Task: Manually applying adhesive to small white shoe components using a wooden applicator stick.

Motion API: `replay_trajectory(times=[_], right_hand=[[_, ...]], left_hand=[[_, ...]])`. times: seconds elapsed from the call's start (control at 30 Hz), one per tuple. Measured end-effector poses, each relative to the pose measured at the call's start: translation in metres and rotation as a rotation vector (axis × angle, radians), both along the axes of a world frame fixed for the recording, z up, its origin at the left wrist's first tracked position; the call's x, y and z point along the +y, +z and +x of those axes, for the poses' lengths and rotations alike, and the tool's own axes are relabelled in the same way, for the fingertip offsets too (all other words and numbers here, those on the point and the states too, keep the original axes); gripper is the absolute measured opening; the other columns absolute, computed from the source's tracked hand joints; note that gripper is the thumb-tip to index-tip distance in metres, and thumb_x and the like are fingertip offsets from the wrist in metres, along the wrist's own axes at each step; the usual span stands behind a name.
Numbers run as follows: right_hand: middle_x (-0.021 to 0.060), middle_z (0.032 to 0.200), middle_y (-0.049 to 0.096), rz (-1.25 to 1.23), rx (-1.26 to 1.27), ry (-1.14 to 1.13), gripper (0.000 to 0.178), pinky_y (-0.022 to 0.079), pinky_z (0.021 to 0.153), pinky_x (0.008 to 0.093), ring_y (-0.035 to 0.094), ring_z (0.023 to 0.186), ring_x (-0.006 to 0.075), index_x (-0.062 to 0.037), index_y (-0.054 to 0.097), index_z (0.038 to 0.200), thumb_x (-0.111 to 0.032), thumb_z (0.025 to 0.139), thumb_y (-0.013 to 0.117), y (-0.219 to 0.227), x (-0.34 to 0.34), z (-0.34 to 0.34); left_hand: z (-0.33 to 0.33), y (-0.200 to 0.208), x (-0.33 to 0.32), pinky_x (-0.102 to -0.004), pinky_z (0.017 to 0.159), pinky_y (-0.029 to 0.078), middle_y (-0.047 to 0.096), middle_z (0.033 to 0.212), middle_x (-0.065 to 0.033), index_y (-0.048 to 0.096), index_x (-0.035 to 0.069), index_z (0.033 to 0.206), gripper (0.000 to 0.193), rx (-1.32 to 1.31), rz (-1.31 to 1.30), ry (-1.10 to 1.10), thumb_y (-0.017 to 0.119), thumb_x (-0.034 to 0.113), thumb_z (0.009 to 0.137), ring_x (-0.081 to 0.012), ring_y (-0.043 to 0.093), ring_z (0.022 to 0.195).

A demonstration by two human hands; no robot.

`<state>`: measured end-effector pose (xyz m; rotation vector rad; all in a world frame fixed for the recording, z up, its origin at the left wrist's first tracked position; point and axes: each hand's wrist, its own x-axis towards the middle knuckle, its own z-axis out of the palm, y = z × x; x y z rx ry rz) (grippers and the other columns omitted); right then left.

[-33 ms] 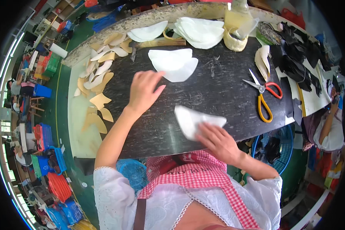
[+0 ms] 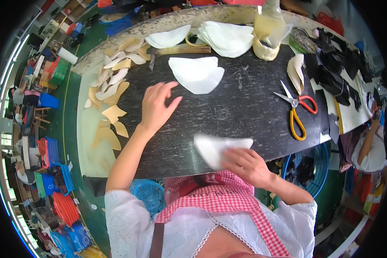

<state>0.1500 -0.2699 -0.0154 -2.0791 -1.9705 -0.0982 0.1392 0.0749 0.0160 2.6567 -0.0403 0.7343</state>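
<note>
My right hand (image 2: 248,167) has its fingers over one end of a white curved sheet piece (image 2: 210,151) near the table's front edge. Both are smeared by motion, and its thumb is hidden. My left hand (image 2: 158,106) hovers over the dark tabletop with thumb and fingers apart, holding nothing. Just beyond its fingertips lies a small stack of white half-round pieces (image 2: 198,77), overlapping unevenly. Scissors (image 2: 294,102) with one red and one yellow handle lie spread at the right.
More white half-round stacks (image 2: 228,38) line the back beside a yellowish glue bottle (image 2: 266,26). Tan and cream offcuts (image 2: 116,77) cover the left side. Black scraps (image 2: 333,73) heap at the right. A blue basket (image 2: 316,180) stands below the right edge; another person (image 2: 372,148) sits beyond.
The white piece under my right hand has come nearer to me, toward the front edge. My left hand has drawn slightly back from the stack.
</note>
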Motion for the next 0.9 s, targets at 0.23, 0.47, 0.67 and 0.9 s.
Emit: replay_trajectory(times=[0.23, 0.47, 0.67, 0.9], right_hand=[[0.0077, 0.106, 0.068, 0.578, -0.177, -0.275, 0.029, 0.049, 0.084, 0.0382, 0.064, 0.099, 0.028, -0.0092, 0.068, 0.103, -0.008, 0.075, 0.07, 0.071, 0.073, 0.135], [0.013, 0.133, 0.052, 0.182, 0.103, -0.085, 0.055, 0.04, 0.103, 0.0424, 0.051, 0.121, 0.0322, -0.0067, 0.057, 0.124, -0.011, 0.072, 0.075, 0.049, 0.154, 0.15], [0.0072, 0.097, 0.067, 0.258, 0.075, 0.015, 0.027, 0.053, 0.072, 0.036, 0.064, 0.087, 0.0256, -0.0033, 0.066, 0.1, -0.001, 0.073, 0.068, 0.017, 0.129, 0.129], [0.0091, 0.102, 0.066, 0.1, 0.189, -0.021, 0.028, 0.052, 0.077, 0.0374, 0.065, 0.089, 0.0272, -0.005, 0.067, 0.102, -0.008, 0.075, 0.073, 0.053, 0.084, 0.048]], left_hand=[[-0.082, -0.006, 0.008, -0.0383, 0.083, 0.042, 0.063, 0.092, -0.0059, 0.065, 0.008, 0.093, 0.02, 0.011, 0.014, 0.081, 0.072, 0.006, 0.075, -0.0245, 0.058, 0.089], [-0.13, -0.003, -0.006, -0.045, 0.096, 0.039, 0.061, 0.111, -0.0079, 0.065, 0.006, 0.1, 0.025, 0.083, 0.205, 0.029, 0.07, 0.009, 0.076, -0.0223, 0.058, 0.103], [-0.131, 0.001, 0.122, -0.0418, 0.101, 0.035, 0.064, 0.115, -0.0092, 0.063, 0.001, 0.109, 0.031, 0.036, 0.155, 0.423, 0.064, 0.001, 0.077, -0.0312, 0.058, 0.104], [-0.081, 0.012, 0.072, -0.0238, 0.084, 0.047, 0.065, 0.108, -0.0057, 0.058, -0.003, 0.12, 0.03, -0.022, -0.896, 0.053, 0.062, 0.006, 0.092, -0.0075, 0.058, 0.097]])
